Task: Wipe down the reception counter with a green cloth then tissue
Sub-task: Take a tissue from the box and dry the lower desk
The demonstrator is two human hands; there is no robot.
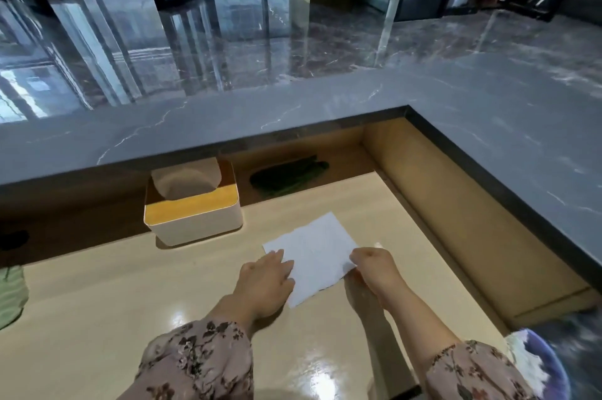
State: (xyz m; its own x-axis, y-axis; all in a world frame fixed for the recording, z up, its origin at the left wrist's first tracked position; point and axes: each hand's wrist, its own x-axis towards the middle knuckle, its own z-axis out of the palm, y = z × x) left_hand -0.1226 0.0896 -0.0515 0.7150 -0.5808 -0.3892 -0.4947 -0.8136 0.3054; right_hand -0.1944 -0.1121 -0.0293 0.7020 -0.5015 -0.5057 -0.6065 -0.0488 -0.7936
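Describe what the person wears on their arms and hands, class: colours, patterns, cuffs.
The left sleeve and right sleeve are loose, pale pinkish-beige fabric printed with dark flowers and leaves, gathered at cuffs partway down the forearms. The left hand and right hand are bare: no gloves, and no ring or watch shows.

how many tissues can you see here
2. A flat tissue lies on the desk, left hand pressing it, right hand pinching its edge. A second tissue pokes from the box behind. More may be hidden inside.
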